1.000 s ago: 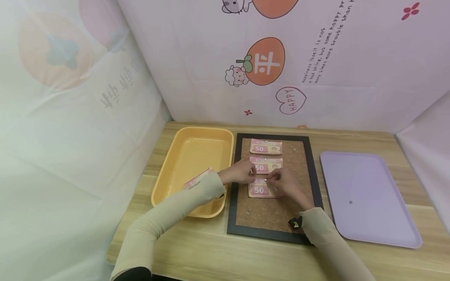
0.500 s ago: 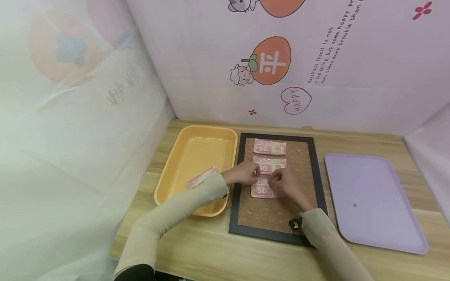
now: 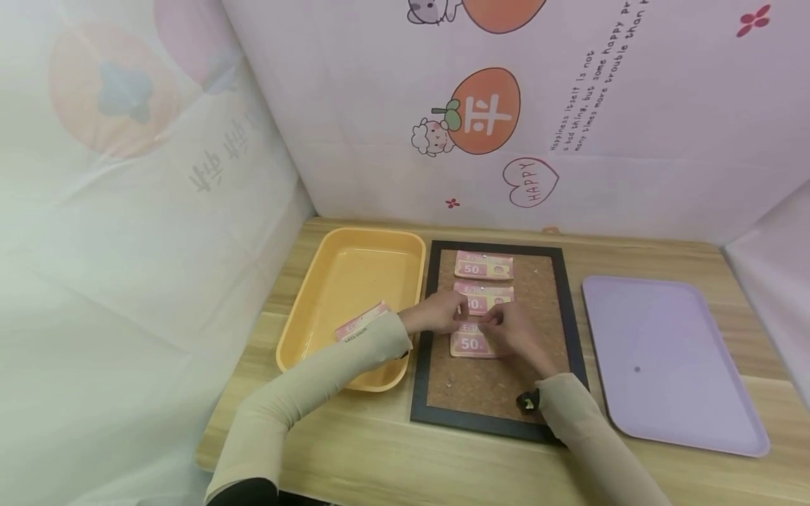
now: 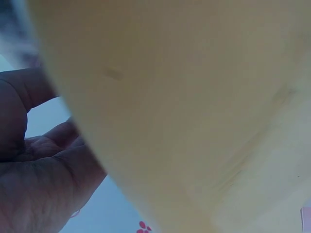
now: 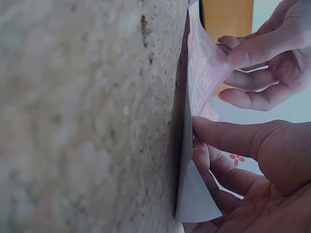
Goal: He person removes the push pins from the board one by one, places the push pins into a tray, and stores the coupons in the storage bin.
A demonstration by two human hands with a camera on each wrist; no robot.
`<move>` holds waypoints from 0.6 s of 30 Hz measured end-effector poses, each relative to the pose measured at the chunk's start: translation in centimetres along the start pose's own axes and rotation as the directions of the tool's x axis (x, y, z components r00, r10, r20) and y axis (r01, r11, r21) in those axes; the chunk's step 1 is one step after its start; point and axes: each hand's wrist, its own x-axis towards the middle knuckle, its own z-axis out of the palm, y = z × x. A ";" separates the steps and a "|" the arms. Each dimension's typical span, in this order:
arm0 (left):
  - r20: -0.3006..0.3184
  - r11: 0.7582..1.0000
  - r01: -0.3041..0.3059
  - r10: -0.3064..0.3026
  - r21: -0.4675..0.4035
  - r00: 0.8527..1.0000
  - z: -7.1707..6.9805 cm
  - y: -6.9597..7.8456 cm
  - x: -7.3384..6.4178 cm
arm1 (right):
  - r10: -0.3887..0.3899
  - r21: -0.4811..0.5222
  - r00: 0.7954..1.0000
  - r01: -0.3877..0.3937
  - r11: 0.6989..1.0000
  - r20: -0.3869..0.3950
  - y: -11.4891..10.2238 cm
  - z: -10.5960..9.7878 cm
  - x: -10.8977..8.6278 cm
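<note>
Three pink coupons marked 50 lie in a column on a black-framed corkboard. The upper coupon and the middle coupon have small pins at their top edges. My left hand pinches the upper left corner of the lowest coupon; the right wrist view shows that corner lifted off the cork. At the same coupon's top edge, my right hand pinches a small pin between thumb and fingertips, mostly hidden by them. In the left wrist view the left hand is partly covered by a blurred yellow surface.
Left of the board stands a yellow tray with another pink coupon inside, under my left sleeve. A purple tray lies to the right. Loose pins show low on the cork. A printed cloth wall rises behind the table.
Both hands stay at the lowest coupon with almost no movement. The whole head view has shifted slightly, and the pin seen earlier at the right fingertips is now more covered.
</note>
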 end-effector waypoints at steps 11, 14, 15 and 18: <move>-0.019 1.000 -0.007 0.007 0.018 1.000 0.2 0.5 -0.2 | -0.013 -0.004 1.000 0.013 1.000 -0.003 0.1 0.0 0.1; -0.029 1.000 -0.015 0.016 0.027 0.999 0.3 0.4 -0.1 | -0.025 -0.001 1.000 0.025 1.000 -0.007 0.2 0.1 0.2; -0.031 0.999 -0.018 0.019 0.027 0.999 0.4 0.4 -0.1 | -0.026 -0.003 1.000 0.026 1.000 -0.010 0.3 0.1 0.2; -0.036 0.999 -0.033 0.035 0.032 0.999 0.4 0.4 -0.1 | -0.025 0.005 1.000 0.025 1.000 -0.011 0.4 0.1 0.2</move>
